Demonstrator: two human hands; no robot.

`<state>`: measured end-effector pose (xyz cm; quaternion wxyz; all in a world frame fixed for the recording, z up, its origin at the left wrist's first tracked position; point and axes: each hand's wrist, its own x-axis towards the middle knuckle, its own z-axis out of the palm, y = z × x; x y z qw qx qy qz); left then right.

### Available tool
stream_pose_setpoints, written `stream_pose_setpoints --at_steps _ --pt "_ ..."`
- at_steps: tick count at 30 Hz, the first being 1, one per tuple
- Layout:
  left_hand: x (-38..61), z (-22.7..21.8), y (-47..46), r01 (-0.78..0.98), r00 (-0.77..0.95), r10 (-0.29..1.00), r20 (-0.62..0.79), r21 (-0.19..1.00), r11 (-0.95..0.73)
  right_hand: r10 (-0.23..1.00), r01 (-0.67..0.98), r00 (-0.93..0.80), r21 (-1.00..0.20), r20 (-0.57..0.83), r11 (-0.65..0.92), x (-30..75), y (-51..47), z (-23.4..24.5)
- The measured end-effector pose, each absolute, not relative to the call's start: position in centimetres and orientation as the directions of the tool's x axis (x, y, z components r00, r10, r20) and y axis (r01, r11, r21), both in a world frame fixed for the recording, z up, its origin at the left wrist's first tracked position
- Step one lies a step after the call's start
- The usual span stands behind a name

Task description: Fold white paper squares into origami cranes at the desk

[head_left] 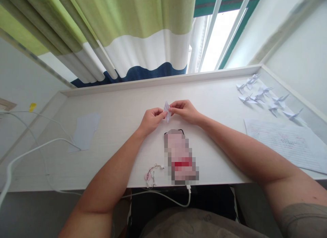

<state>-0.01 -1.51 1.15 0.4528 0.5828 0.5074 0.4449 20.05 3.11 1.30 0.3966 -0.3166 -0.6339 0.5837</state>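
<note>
Above the middle of the white desk [122, 105], both hands pinch a small folded piece of white paper [167, 112]. My left hand [151, 120] grips its left side with thumb and fingers closed. My right hand [184, 110] holds the right side the same way. The paper stands upright between the fingertips, pointed at top and bottom. Just below the hands a phone [181, 156], blurred out, lies flat on the desk.
Several folded paper cranes [263, 94] sit at the far right. A written sheet [283, 140] lies below them. Blank paper slips [85, 130] rest on the left by a white cable [33, 151]. A small bracelet [152, 173] lies near the front edge. Curtains hang behind.
</note>
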Motion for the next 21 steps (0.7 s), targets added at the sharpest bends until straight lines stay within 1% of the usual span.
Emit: stream_pose_setpoints --at_steps 3,5,7,9,10,12,15,18,21 --pt "0.0 0.9 -1.4 0.202 0.060 0.996 0.071 0.976 -0.082 0.868 -0.053 -0.481 -0.993 0.118 0.106 20.0 3.2 1.1" --pt "0.2 0.9 -1.3 0.228 -0.024 0.989 0.145 0.964 -0.136 0.885 -0.039 -0.450 -0.993 0.118 0.112 19.9 3.3 0.9" --pt "0.5 0.9 -1.4 0.299 -0.120 0.961 0.248 0.932 -0.203 0.902 -0.036 -0.410 -0.991 0.133 0.130 19.8 3.4 0.5" --pt "1.0 1.0 -1.6 0.350 -0.145 0.943 0.299 0.907 -0.233 0.910 -0.039 -0.385 -0.988 0.153 0.150 19.7 3.4 0.3" --pt "1.2 1.1 -1.7 0.343 -0.137 0.946 0.293 0.910 -0.232 0.911 -0.035 -0.380 -0.986 0.162 0.160 19.7 3.4 0.2" --pt "1.6 1.2 -1.9 0.245 -0.118 0.963 0.242 0.947 -0.208 0.911 -0.004 -0.366 -0.980 0.187 0.199 19.6 3.3 0.2" --pt "2.0 1.2 -1.9 -0.007 -0.101 0.985 0.143 0.990 -0.144 0.898 0.080 -0.331 -0.940 0.290 0.333 19.4 3.0 0.6" --pt "2.0 1.1 -1.7 -0.220 -0.092 0.995 0.029 0.974 -0.048 0.840 0.151 -0.332 -0.854 0.430 0.497 19.4 2.8 0.9" --pt "1.7 1.1 -1.4 -0.342 -0.065 0.997 -0.047 0.940 0.022 0.769 0.169 -0.361 -0.774 0.527 0.610 19.5 2.6 1.0"
